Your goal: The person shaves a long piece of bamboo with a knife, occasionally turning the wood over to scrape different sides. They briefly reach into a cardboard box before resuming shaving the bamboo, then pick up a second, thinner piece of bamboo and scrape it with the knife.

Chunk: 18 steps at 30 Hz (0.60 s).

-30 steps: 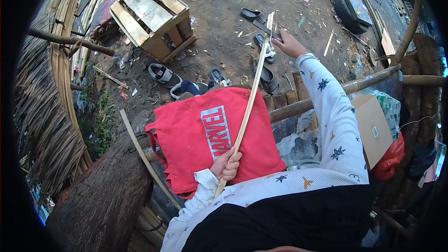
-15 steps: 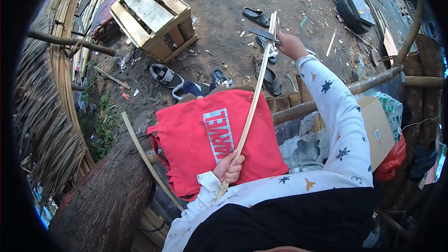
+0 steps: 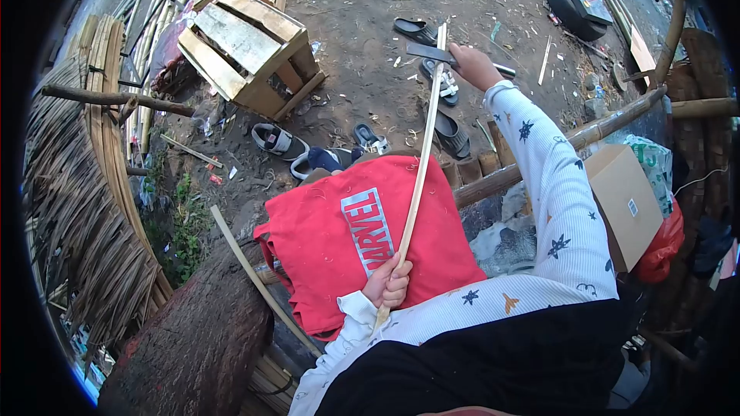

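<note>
My left hand (image 3: 388,283) is wrapped round the lower part of a long pale bamboo strip (image 3: 417,192), close to my body. The strip slants up and away over a red cloth with MARVEL lettering (image 3: 308,223) on my lap. Near the strip's far end, my right hand (image 3: 474,68) is closed round the handle of a knife (image 3: 430,52). Its dark flat blade lies across the strip, pointing left.
Wooden crates (image 3: 247,46) stand on the dirt at upper left. Sandals (image 3: 451,135) and a sneaker (image 3: 277,141) lie ahead. A bamboo rail (image 3: 593,135) and a cardboard box (image 3: 626,204) are at right, a large log (image 3: 189,339) at lower left.
My right hand and the knife have shifted slightly left, and the blade lies flatter across the strip. The whole view has turned a little; my left hand still grips the strip.
</note>
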Available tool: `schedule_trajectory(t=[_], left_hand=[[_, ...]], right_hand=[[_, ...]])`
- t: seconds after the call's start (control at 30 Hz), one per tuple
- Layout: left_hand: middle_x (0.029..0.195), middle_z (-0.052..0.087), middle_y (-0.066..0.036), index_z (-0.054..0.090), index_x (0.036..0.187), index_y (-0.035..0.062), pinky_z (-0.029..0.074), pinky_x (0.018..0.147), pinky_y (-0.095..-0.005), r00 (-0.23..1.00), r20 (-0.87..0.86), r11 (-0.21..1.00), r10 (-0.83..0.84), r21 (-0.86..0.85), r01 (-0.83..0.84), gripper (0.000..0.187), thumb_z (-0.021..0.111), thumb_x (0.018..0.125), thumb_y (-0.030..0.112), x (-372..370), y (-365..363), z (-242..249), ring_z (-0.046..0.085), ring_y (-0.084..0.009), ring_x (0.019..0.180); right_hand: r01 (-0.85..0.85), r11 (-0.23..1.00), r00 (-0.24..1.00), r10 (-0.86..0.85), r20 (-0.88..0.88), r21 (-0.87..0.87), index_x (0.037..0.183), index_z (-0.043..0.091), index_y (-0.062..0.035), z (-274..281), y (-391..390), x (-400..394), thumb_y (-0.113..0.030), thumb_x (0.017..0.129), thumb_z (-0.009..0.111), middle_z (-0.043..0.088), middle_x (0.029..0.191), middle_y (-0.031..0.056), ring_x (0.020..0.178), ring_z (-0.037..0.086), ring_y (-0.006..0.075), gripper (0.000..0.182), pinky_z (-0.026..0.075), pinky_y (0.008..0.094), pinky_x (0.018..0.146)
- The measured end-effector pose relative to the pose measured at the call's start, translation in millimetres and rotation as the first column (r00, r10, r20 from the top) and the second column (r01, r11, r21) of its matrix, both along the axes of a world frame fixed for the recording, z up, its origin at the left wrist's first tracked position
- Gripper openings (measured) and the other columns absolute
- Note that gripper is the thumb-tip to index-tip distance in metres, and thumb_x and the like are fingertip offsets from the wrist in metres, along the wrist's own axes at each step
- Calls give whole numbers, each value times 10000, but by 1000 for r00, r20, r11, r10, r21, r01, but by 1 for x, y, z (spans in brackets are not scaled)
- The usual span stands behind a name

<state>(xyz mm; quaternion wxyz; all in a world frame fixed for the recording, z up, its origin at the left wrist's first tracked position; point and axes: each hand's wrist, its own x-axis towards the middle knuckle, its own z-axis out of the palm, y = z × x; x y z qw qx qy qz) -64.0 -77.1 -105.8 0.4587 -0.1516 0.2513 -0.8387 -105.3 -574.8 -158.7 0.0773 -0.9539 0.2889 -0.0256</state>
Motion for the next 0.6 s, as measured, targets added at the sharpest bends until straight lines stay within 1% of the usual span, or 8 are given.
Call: schedule_trajectory(t=[0.07,0.13,0.17,0.27,0.4,0.47,0.53,0.6], left_hand=[[480,179,37,309,732,135,111,296,-218,999,40,1000,-7,-6,7,417,243,969,471,0,-2,0,143,-48,321],[482,185,41,313,734,137,112,298,-217,995,96,1000,-16,-8,17,415,247,969,473,1,-1,0,144,-47,325],[483,188,42,314,736,137,112,299,-217,992,123,1000,-17,-10,18,414,248,968,473,1,-1,1,145,-46,326],[490,204,42,322,749,136,119,302,-213,987,163,1000,-2,-15,5,403,258,969,468,0,-2,1,158,-47,333],[502,225,52,334,752,138,137,303,-202,942,329,998,-64,19,61,396,268,971,461,0,-4,8,171,-38,345],[505,232,65,347,749,143,144,301,-182,878,466,994,-109,41,101,392,277,970,459,-1,-4,13,174,-21,349],[504,233,69,350,744,144,141,296,-179,816,566,993,-114,29,119,395,281,968,461,-2,-5,18,177,-17,351],[503,235,71,356,738,150,143,293,-177,776,615,989,-139,46,142,396,298,961,472,-2,-5,18,178,-16,351]], right_hand=[[282,956,959,-282,-5,79,925,538,3,4,-2,8,-207,791,584,632,844,194,814,622,353,254,493,435,707],[568,799,821,-566,-73,199,860,593,28,4,0,12,-245,777,595,645,846,210,814,630,356,286,499,427,713],[589,725,798,-591,-117,358,796,640,52,2,-3,11,-283,760,593,645,844,239,792,639,367,340,509,417,702],[507,658,855,-464,-231,556,853,643,46,64,52,9,-255,759,582,642,820,246,757,642,369,322,510,424,681],[-24,895,963,140,-230,445,781,613,81,112,157,-23,-233,754,577,632,795,256,727,638,362,317,510,422,669],[-105,919,933,224,-283,380,798,589,59,139,224,-46,-216,746,595,626,798,239,751,628,363,279,502,427,692],[9,896,970,99,-220,443,875,568,15,150,280,-68,-199,751,609,619,791,213,765,620,363,250,493,437,702],[-24,853,973,139,-182,521,900,541,-3,152,320,-88,-194,760,607,618,772,201,746,617,361,246,491,443,689]])
